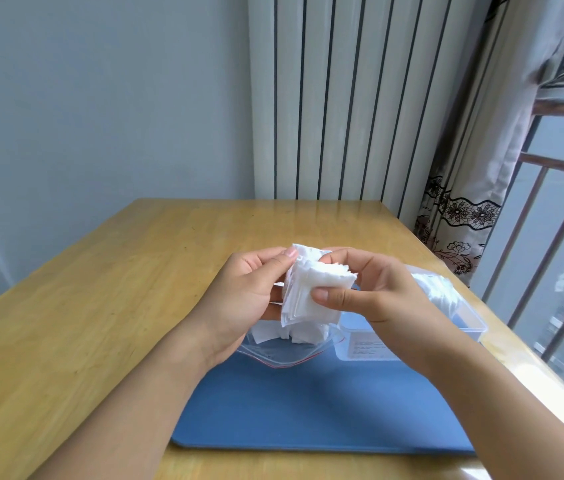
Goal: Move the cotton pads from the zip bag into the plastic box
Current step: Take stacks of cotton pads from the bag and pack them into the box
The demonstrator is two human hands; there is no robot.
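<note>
We hold a thick stack of white square cotton pads raised above the clear zip bag, their edges fanned and uneven. The bag lies open beneath the stack with more pads inside, and the clear plastic box sits just right of the bag.

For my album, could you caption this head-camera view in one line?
Both hands, left hand and right hand, hold a stack of cotton pads above the zip bag, beside the plastic box.
</note>
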